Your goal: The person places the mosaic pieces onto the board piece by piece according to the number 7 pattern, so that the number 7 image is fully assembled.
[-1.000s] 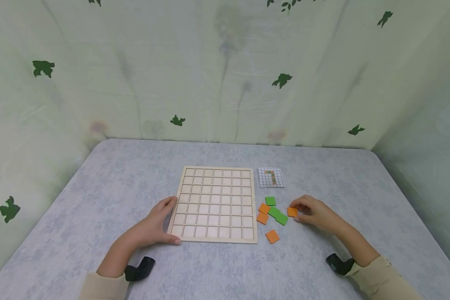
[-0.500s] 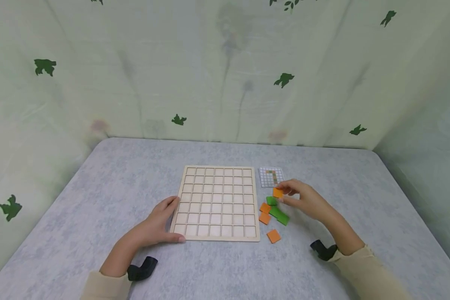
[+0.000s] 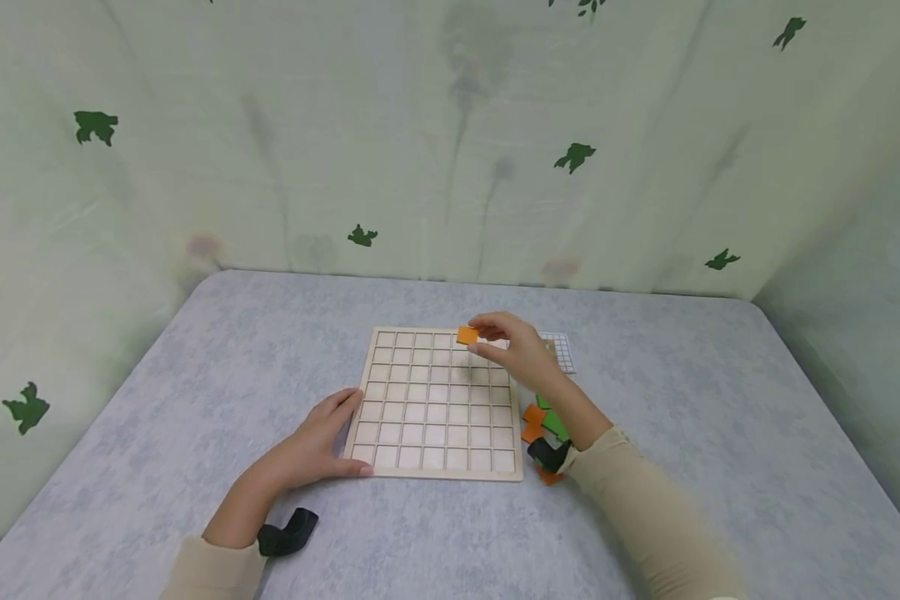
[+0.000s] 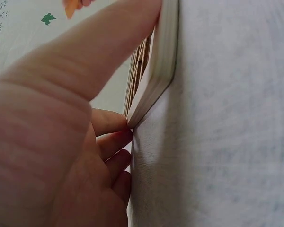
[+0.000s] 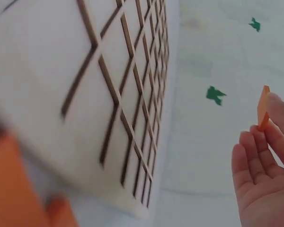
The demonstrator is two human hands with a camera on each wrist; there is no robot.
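My right hand [image 3: 521, 350] pinches an orange square tile [image 3: 467, 335] between thumb and fingers, above the far part of a wooden grid board [image 3: 435, 478]. In the right wrist view the tile [image 5: 263, 109] is seen nearly edge-on at the fingertips, apart from the board. My left hand [image 3: 315, 442] rests at the board's near left corner. Its thumb lies along the front edge and its fingers touch the left side; in the left wrist view these fingers [image 4: 111, 123] look fairly straight against the board's rim [image 4: 163, 56].
Right of the board lie loose orange tiles [image 3: 534, 414] and green tiles [image 3: 553, 425], partly hidden by the right forearm. A small printed grid card [image 3: 562, 352] is half covered by the right hand. The grey table [image 3: 270, 333] meets a pale curtain [image 3: 307, 167] behind.
My right hand has carried the orange tile left and away from me, from beside the loose tiles to over the board. The left hand has kept its place at the corner.
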